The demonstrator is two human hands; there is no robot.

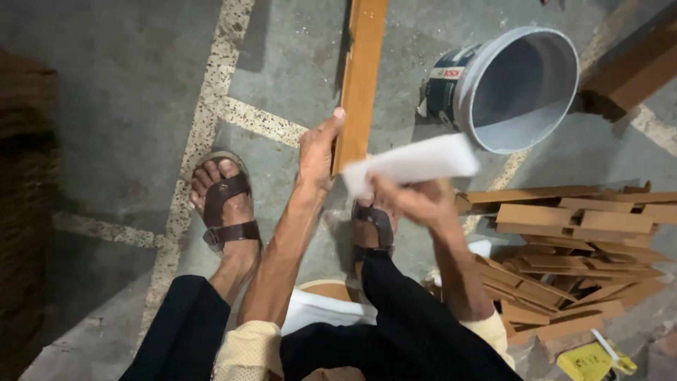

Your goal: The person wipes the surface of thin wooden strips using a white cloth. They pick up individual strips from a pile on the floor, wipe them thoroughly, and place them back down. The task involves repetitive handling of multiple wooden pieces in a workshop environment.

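My left hand (pixel 317 152) grips the near end of a long brown wooden strip (pixel 361 77) that runs away from me across the floor. My right hand (pixel 416 201) holds a white folded sheet (pixel 412 164), likely sandpaper or cloth, against the strip's near end. Both forearms reach out between my knees. My feet in brown sandals rest on the grey floor, the left foot (pixel 226 212) in full view and the right foot (pixel 370 229) partly hidden under my right hand.
A white plastic bucket (pixel 518 88) lies tipped on its side to the right of the strip. A heap of short brown wooden pieces (pixel 564 247) lies at right. A yellow item (pixel 589 360) lies at bottom right. A dark brown mass (pixel 28 212) fills the left edge.
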